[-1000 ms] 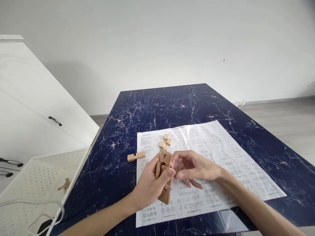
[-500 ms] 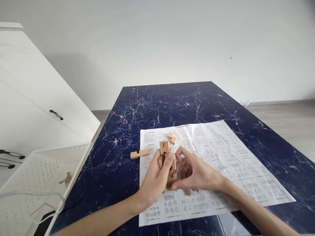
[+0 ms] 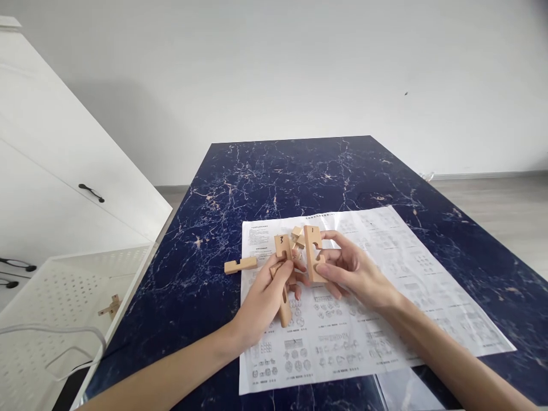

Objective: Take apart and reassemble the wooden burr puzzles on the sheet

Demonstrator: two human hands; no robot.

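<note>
My left hand (image 3: 266,294) is closed around notched wooden puzzle pieces; one, marked 3 (image 3: 282,246), stands up above the thumb, and its lower end sticks out below. How the held pieces fit together is partly hidden by the fingers. In my right hand (image 3: 353,267) is a separate wooden puzzle piece marked 1 (image 3: 313,254), pinched upright, with notches cut in its right side. A small gap lies between the two hands' pieces. Behind them, more wooden pieces (image 3: 298,235) rest on the printed sheet (image 3: 385,285), partly covered.
A loose notched wooden piece (image 3: 240,265) lies at the sheet's left edge on the dark blue marbled table (image 3: 274,182). At lower left stands a white perforated bin (image 3: 47,308) holding a wooden cross-shaped piece (image 3: 112,306) and a white cable (image 3: 51,327). A white cabinet (image 3: 64,171) is beside it.
My right hand has moved up and right, drawing the piece marked 1 apart from the pieces in my left hand. My left hand still grips the piece marked 3.
</note>
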